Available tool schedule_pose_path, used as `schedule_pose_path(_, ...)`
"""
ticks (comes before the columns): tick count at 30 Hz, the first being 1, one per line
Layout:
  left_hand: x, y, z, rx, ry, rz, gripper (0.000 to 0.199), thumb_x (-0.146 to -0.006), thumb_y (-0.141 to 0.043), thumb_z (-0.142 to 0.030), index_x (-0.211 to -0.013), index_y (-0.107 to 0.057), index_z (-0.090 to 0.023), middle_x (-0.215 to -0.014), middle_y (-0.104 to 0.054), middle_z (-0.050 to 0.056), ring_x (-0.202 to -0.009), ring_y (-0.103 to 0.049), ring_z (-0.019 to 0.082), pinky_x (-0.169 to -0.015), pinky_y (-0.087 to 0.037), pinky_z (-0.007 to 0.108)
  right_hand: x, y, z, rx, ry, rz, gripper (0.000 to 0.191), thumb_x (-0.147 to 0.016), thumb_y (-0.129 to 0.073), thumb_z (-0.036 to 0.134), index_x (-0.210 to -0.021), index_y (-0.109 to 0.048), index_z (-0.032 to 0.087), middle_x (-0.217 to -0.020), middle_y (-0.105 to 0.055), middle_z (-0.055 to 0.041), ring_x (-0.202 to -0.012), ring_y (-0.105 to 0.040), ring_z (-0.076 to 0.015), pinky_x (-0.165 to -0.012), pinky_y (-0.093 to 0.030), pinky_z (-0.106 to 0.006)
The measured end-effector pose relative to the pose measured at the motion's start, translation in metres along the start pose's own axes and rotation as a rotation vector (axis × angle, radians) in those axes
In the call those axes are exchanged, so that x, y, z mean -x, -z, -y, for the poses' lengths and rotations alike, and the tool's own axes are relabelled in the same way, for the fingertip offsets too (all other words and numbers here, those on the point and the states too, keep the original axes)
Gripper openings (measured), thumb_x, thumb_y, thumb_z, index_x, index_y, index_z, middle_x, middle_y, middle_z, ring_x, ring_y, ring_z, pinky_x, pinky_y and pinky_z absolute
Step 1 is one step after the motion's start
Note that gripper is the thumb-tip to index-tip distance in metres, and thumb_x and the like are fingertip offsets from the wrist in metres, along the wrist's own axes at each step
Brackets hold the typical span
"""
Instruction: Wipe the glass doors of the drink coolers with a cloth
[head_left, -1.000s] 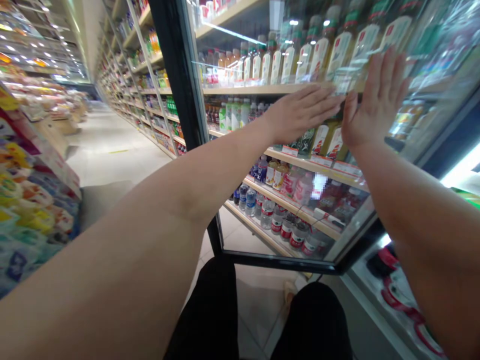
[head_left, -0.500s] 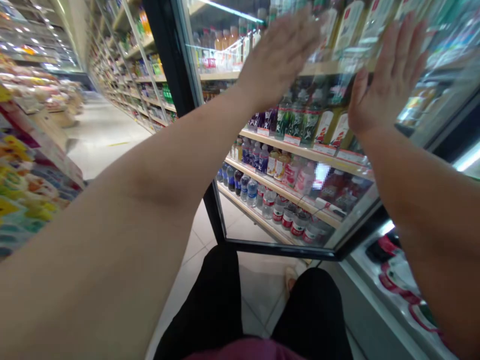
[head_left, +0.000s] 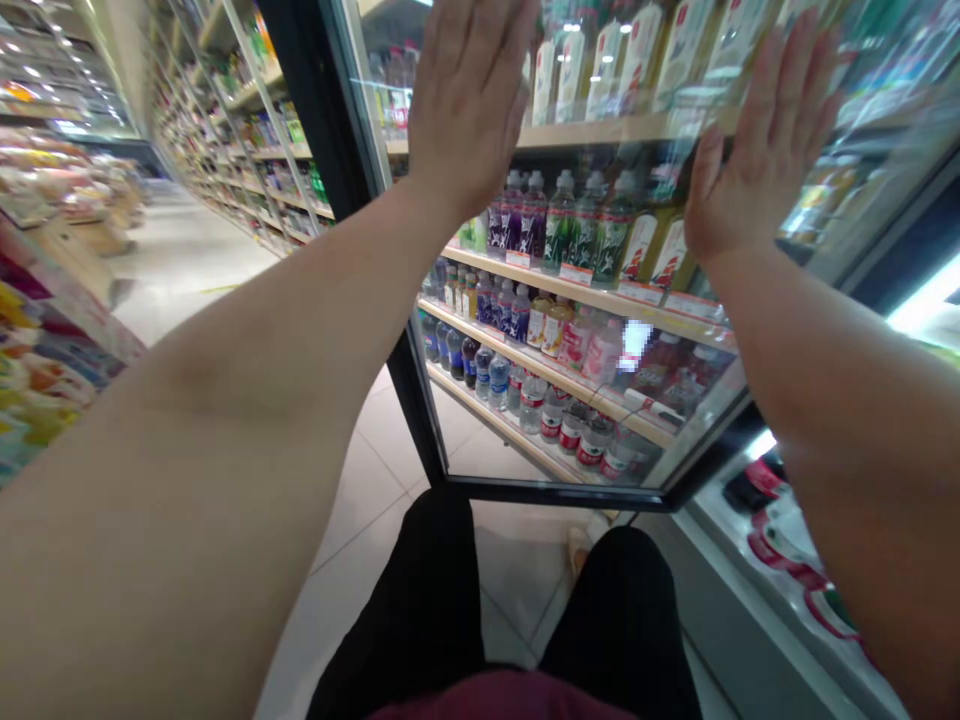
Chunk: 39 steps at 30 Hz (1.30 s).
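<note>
Both palms face a glass door (head_left: 555, 493) with a black frame, which stands at an angle in front of my legs. My left hand (head_left: 469, 115) is at the upper left of the pane, fingers stretched upward, with its tips cut off by the frame. Against the right part of the glass, my right hand (head_left: 761, 160) lies flat with the thumb spread from the fingers. Neither hand holds anything. Rows of drink bottles (head_left: 562, 225) on shelves show in the pane; whether reflected or seen through it, I cannot tell.
Long stocked shelves (head_left: 247, 120) run back along the left, beside a pale tiled aisle (head_left: 180, 240). A colourful display of packages (head_left: 45, 390) stands at the left edge. Low at right, a lit cooler shelf (head_left: 780, 560) holds bottles with red labels. My knees are close below the door.
My left hand has moved left across the glass and turned its fingers upward. My right hand stays nearly in place. The view has shifted slightly.
</note>
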<state>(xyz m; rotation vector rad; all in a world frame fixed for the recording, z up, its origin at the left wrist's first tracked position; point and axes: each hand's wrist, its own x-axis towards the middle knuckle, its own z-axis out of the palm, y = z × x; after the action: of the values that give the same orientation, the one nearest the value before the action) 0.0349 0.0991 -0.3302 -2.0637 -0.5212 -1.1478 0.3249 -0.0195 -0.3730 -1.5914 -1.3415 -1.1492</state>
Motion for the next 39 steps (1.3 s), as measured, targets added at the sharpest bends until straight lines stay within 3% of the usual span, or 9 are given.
schedule_pose_path(6,0.023,0.012,-0.014,0.289,-0.312,0.412,0.058,-0.097,-0.057,-0.039,-0.154,-0.05,-0.033,-0.166,-0.041,-0.011,-0.161,-0.024,0.025,-0.137,-0.012,0.055,-0.002,-0.002,-0.001,0.007,-0.006,0.013,0.07,-0.11,-0.023,0.047,-0.171,-0.016,0.013,-0.177,-0.013,-0.007,-0.163,-0.006,-0.0244,-0.13,-0.003,-0.045)
schedule_pose_path(12,0.013,0.016,0.007,0.08,0.074,-0.042,0.062,-0.106,-0.041,-0.03,-0.164,-0.037,-0.01,-0.173,-0.029,0.002,-0.163,-0.011,0.03,-0.136,-0.006,0.06,0.001,-0.002,0.001,-0.013,-0.001,-0.004,0.068,-0.111,-0.019,0.045,-0.171,-0.015,0.013,-0.177,-0.013,-0.0067,-0.163,-0.004,-0.0208,-0.13,-0.002,-0.043)
schedule_pose_path(14,0.026,0.011,-0.004,0.097,0.013,0.029,0.06,-0.104,-0.038,-0.026,-0.162,-0.042,-0.011,-0.171,-0.033,0.005,-0.163,-0.015,0.032,-0.135,-0.009,0.062,0.001,-0.002,0.0,-0.008,-0.008,0.006,0.068,-0.111,-0.02,0.045,-0.171,-0.015,0.013,-0.177,-0.012,-0.0072,-0.163,-0.003,-0.0206,-0.129,-0.002,-0.044)
schedule_pose_path(18,0.043,0.006,-0.012,0.277,-0.242,0.362,0.058,-0.1,-0.046,-0.036,-0.158,-0.046,-0.034,-0.167,-0.037,-0.013,-0.162,-0.02,0.023,-0.138,-0.011,0.053,0.001,0.0,0.001,-0.007,-0.005,0.013,0.069,-0.111,-0.02,0.045,-0.171,-0.015,0.011,-0.177,-0.012,-0.0082,-0.163,-0.003,-0.0219,-0.129,-0.002,-0.046)
schedule_pose_path(24,0.018,-0.001,0.002,0.158,0.38,-0.136,0.063,-0.106,-0.035,-0.042,-0.165,-0.031,-0.02,-0.174,-0.014,-0.015,-0.164,0.006,0.018,-0.139,0.011,0.046,0.002,0.007,0.017,-0.166,-0.079,0.005,0.068,-0.104,-0.03,0.033,-0.168,-0.02,0.014,-0.177,-0.014,-0.0045,-0.163,-0.003,-0.0191,-0.13,-0.003,-0.051)
schedule_pose_path(27,0.033,-0.002,-0.025,0.344,0.058,0.1,0.06,-0.102,-0.042,-0.04,-0.161,-0.042,-0.032,-0.167,-0.04,-0.008,-0.163,-0.013,0.026,-0.138,-0.004,0.059,0.001,0.004,0.027,-0.248,-0.135,-0.05,0.069,-0.099,-0.037,0.028,-0.165,-0.026,0.012,-0.176,-0.018,-0.0074,-0.162,-0.008,-0.0224,-0.131,-0.009,-0.056)
schedule_pose_path(31,0.054,-0.005,-0.051,0.361,-0.122,0.138,0.058,-0.103,-0.04,-0.031,-0.16,-0.045,-0.029,-0.165,-0.045,0.003,-0.159,-0.03,0.028,-0.134,-0.024,0.058,0.009,0.004,0.059,-0.36,-0.068,-0.117,0.07,-0.091,-0.048,0.025,-0.16,-0.039,0.017,-0.17,-0.033,-0.0101,-0.16,-0.022,-0.0322,-0.13,-0.015,-0.065)
schedule_pose_path(34,0.044,-0.011,-0.057,0.352,-0.026,-0.021,0.062,-0.108,-0.027,-0.037,-0.167,-0.028,-0.019,-0.174,-0.025,0.006,-0.162,-0.02,0.025,-0.135,-0.025,0.051,0.021,0.008,0.105,-0.529,0.209,-0.064,0.063,-0.092,-0.046,0.023,-0.154,-0.048,0.024,-0.159,-0.05,-0.0056,-0.15,-0.043,-0.0268,-0.13,-0.033,-0.051)
schedule_pose_path(39,0.033,-0.022,-0.059,0.388,0.204,-0.151,0.072,-0.108,-0.018,-0.045,-0.17,-0.002,-0.01,-0.177,-0.015,0.009,-0.163,0.0,0.022,-0.137,-0.02,0.045,0.017,0.002,0.172,-0.779,-0.002,-0.117,0.056,-0.095,-0.035,0.017,-0.147,-0.055,0.021,-0.138,-0.065,-0.0097,-0.131,-0.06,-0.0235,-0.118,-0.051,-0.041)
